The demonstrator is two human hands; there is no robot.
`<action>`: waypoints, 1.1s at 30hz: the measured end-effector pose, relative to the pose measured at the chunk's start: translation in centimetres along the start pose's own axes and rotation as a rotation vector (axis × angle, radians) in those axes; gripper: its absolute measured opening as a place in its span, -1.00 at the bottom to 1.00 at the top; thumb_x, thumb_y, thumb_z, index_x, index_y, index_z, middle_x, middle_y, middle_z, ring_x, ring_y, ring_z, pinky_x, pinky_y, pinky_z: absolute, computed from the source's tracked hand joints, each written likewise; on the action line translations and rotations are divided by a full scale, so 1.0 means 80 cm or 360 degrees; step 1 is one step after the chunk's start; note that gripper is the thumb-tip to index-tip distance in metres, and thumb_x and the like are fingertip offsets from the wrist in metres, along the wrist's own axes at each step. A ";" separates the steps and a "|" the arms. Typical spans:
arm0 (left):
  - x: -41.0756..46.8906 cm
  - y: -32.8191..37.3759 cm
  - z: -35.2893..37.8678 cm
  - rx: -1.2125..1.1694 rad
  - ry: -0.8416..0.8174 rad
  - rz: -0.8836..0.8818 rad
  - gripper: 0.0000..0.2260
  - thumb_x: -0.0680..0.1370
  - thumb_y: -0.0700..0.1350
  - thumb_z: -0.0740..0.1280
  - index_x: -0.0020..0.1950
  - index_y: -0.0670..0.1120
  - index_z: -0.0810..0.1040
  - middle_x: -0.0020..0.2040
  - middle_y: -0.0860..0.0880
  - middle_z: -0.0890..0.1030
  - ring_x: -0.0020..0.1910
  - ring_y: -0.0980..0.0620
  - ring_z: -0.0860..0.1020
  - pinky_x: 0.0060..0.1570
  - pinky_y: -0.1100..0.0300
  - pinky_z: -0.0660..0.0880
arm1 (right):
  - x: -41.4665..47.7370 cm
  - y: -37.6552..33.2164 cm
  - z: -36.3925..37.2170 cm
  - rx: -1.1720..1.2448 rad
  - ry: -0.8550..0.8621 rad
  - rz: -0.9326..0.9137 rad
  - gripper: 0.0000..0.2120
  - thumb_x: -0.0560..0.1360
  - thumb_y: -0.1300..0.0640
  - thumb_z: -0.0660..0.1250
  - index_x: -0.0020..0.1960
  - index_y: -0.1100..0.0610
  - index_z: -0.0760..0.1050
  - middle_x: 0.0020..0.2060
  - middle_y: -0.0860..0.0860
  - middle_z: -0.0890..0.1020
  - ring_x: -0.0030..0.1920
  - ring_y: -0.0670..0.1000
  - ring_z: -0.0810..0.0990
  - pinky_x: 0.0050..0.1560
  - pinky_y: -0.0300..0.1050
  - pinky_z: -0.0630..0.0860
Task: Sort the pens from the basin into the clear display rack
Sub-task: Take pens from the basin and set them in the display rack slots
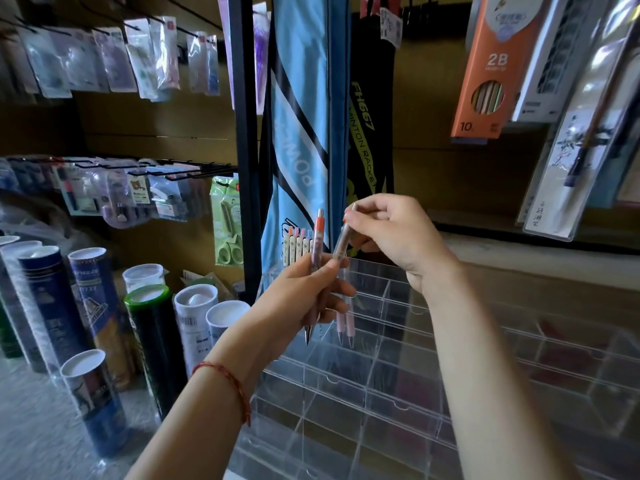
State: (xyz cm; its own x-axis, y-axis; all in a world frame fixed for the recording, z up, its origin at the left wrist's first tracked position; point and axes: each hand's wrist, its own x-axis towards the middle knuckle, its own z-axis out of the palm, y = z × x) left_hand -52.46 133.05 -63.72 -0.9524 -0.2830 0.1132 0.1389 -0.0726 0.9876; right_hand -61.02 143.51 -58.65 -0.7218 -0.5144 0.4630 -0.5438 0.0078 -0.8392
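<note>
I see my left hand [308, 292] gripping a bundle of orange-and-pink plastic pens [319, 239], my right hand [391, 233] pinching one clear-barrelled pen [341, 242], above the clear acrylic rack [398, 393].

The slim click pen with an orange clip [319, 233] in the left hand [304, 296] has a pinkish printed barrel and a silver tip. The translucent grey plastic pen [341, 242] in the right hand [391, 233] is plain. Two pale pink pens [350, 322] show below them. The cream patterned pens [298, 244] in the clear acrylic display rack [381, 375] carry orange, pink and blue clips. The braided string bracelet [228, 377] is red. The light blue fabric racket bag [301, 116] bears black and white diagonal stripes; the cardboard pencil box [485, 81] is orange.
</note>
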 end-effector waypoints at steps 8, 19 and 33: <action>-0.003 -0.003 -0.021 0.0259 0.0260 -0.0070 -0.74 0.60 -0.04 0.16 0.16 -0.19 0.42 -0.34 -0.02 0.55 -0.63 0.16 0.27 -0.65 0.39 0.18 | 0.015 0.021 -0.016 -0.0370 0.0725 -0.0433 -0.92 0.56 0.23 0.24 0.03 0.13 0.48 -0.11 -0.04 0.56 -0.18 -0.19 0.55 -0.16 -0.44 0.50; -0.003 -0.008 -0.012 0.0188 0.0167 -0.0116 -0.80 0.60 -0.22 0.06 -0.03 -0.15 0.48 -0.45 -0.02 0.52 -0.52 0.10 0.32 -0.60 0.34 0.23 | 0.036 0.052 -0.002 -0.1042 -0.0054 0.0314 -0.93 0.51 0.18 0.33 -0.02 0.11 0.57 -0.06 0.06 0.59 -0.22 -0.04 0.51 -0.35 -0.22 0.34; -0.005 -0.011 0.002 0.0300 0.0113 0.0151 -0.84 0.61 -0.14 0.14 0.08 -0.04 0.51 -0.32 -0.01 0.55 -0.46 0.13 0.41 -0.44 0.30 0.36 | -0.006 0.018 0.011 -0.0002 -0.0042 0.0052 -0.85 0.53 0.27 0.29 0.08 0.15 0.50 -0.17 0.06 0.66 -0.17 -0.01 0.66 -0.21 -0.25 0.61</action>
State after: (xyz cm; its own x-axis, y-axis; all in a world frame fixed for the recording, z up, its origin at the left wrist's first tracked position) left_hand -52.25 133.39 -64.61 -0.9150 -0.3473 0.2052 0.1675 0.1358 0.9765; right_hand -61.10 143.00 -60.37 -0.7275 -0.5365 0.4276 -0.5206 0.0259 -0.8534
